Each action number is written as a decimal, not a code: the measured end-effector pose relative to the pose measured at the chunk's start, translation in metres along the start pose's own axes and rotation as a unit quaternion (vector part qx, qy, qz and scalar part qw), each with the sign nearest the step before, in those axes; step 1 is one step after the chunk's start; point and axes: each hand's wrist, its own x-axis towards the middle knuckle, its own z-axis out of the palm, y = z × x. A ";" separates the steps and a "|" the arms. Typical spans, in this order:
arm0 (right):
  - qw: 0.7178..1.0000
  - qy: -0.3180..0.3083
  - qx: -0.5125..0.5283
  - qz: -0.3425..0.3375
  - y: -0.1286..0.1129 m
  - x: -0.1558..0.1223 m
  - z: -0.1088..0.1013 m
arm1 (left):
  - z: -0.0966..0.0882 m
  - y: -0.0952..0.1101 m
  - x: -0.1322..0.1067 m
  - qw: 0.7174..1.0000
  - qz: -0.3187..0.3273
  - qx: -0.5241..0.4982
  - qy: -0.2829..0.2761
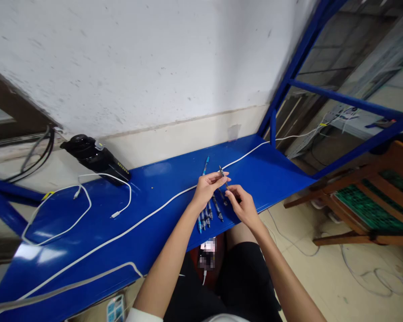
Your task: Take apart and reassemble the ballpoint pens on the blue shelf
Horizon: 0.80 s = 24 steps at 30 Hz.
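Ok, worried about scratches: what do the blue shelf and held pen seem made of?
The blue shelf looks like painted sheet metal, glossy: it throws bright reflections. The pen, held between left hand and right hand, is likely dark plastic; too small to confirm.

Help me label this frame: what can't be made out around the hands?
Head view:
Pen in left hand: lower end hidden by fingers of right hand; grip there unclear.
Loose pens on blue shelf: partly behind both hands, count unclear.
Item on lap: blurred out.

Lap object [208, 250] blurred (pixelated), pens [218, 211] half-hidden
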 end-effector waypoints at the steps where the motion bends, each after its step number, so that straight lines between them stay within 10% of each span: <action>1: 1.000 0.006 -0.012 -0.003 0.000 0.000 0.000 | 0.000 0.000 0.000 1.000 0.001 0.001 0.006; 9: 0.999 -0.040 0.031 0.002 0.006 0.000 -0.004 | 0.000 -0.003 -0.001 1.000 0.006 0.005 -0.019; 24: 0.957 -0.020 -0.110 -0.267 0.001 -0.006 0.006 | -0.004 0.002 -0.001 0.998 -0.006 -0.041 -0.052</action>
